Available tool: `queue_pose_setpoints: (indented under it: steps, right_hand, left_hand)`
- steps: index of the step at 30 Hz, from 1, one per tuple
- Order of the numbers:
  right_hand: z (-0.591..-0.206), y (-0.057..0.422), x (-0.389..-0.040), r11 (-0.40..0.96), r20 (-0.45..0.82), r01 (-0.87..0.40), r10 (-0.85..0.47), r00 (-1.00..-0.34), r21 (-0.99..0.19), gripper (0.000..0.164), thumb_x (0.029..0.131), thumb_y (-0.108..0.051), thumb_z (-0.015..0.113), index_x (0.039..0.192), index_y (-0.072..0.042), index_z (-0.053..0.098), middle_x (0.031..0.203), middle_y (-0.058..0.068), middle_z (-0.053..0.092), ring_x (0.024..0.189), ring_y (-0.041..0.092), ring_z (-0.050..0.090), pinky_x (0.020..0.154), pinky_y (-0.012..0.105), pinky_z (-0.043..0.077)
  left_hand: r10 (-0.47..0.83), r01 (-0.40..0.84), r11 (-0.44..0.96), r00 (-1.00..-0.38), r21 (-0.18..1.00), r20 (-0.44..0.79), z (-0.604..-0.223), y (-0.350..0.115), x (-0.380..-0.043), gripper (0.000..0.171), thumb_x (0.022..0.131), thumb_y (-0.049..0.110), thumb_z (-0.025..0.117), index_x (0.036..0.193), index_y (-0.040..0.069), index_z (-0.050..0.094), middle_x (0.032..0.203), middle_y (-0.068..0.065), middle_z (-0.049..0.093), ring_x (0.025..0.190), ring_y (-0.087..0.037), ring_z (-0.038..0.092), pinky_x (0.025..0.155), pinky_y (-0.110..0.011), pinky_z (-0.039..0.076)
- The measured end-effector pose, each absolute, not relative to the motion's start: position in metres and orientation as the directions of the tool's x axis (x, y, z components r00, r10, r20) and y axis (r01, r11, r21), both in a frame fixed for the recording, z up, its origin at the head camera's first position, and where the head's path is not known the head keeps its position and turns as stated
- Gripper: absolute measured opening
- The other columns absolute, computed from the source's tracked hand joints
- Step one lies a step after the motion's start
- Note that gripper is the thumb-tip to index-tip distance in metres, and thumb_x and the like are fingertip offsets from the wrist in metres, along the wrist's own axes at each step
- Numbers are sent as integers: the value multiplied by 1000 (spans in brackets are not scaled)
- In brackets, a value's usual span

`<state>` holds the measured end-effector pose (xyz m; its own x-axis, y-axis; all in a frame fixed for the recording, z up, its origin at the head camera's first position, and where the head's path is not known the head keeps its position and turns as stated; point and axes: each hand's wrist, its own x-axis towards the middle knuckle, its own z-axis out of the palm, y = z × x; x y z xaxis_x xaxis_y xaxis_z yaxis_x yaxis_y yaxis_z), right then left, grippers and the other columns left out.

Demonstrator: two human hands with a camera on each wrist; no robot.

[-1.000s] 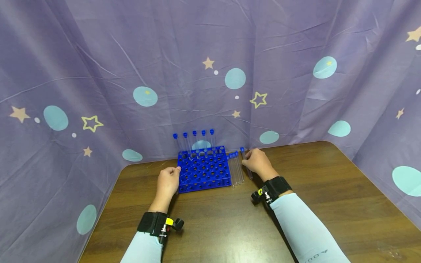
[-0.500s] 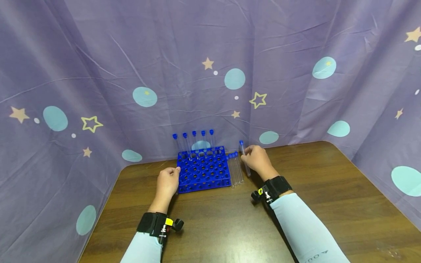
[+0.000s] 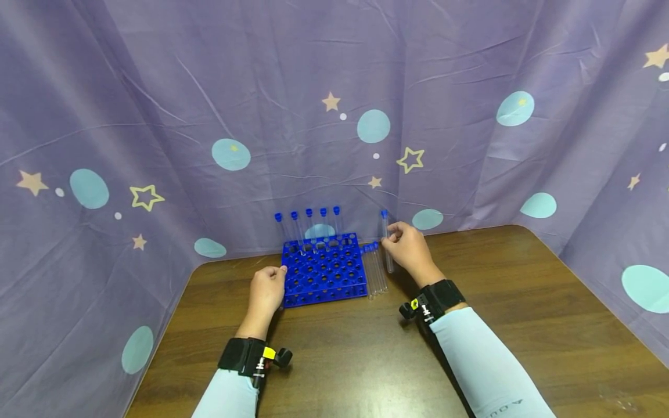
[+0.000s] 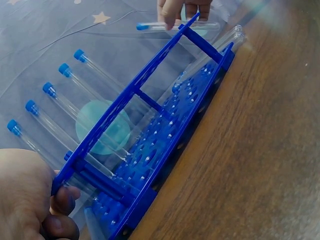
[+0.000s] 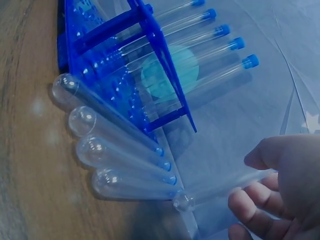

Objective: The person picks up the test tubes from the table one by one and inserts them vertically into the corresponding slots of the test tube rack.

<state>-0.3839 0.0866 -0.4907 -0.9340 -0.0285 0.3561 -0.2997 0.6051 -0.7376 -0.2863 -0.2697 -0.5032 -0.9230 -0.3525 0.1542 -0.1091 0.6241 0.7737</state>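
A blue test tube rack (image 3: pixel 325 277) stands near the back of the table, with several capped tubes (image 3: pixel 309 212) upright in its back row. My left hand (image 3: pixel 268 289) grips the rack's left end; in the left wrist view the fingers (image 4: pixel 62 200) curl at the corner of its top plate. To the right of the rack, my right hand (image 3: pixel 412 251) pinches a clear test tube (image 3: pixel 389 262) with a blue cap. That tube is nearly upright, cap up, and its rounded bottom (image 5: pixel 184 201) shows in the right wrist view.
Several blue-capped test tubes (image 3: pixel 377 276) lie side by side on the wooden table (image 3: pixel 334 354), close against the rack's right end. A purple curtain (image 3: pixel 313 75) with stars and ovals hangs behind the table and along its sides.
My right hand has lifted the test tube off the table, turned it more upright and brought it slightly left. The left hand and the rack have stayed in place.
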Motion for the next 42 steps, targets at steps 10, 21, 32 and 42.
queue_pose_setpoints:
  steps: [10,21,32,42]
  right_hand:
    - [-481,84,-380,563,449,-377,-12,-893,-735,35,93,-23,80,122,-5,71,92,11,76,80,27,73,75,46,59]
    - [-474,81,-377,533,504,-433,-15,-864,-727,37,95,-21,79,127,-4,69,99,13,77,84,29,75,76,49,62]
    - [-471,80,-376,511,562,-491,-19,-827,-706,36,97,-18,79,127,-2,67,104,15,78,89,31,78,78,50,64]
    - [-466,78,-374,481,582,-520,-26,-813,-705,35,97,-16,79,127,-2,67,104,16,77,87,33,78,77,50,63]
  left_hand:
    - [-353,-108,616,-923,780,151,-501,-268,-284,35,110,28,61,97,1,78,87,-13,71,64,-24,59,56,-36,47]
    - [-352,-108,617,-924,780,151,-502,-270,-285,36,109,30,61,101,0,79,87,-12,71,69,-25,59,60,-37,47]
    - [-353,-97,633,-919,768,174,-500,-268,-285,36,109,29,62,98,-1,79,83,-11,70,83,-32,66,76,-47,54]
    - [-351,-105,630,-922,769,161,-502,-268,-285,37,109,29,61,105,-2,80,97,-17,77,92,-35,69,86,-54,58]
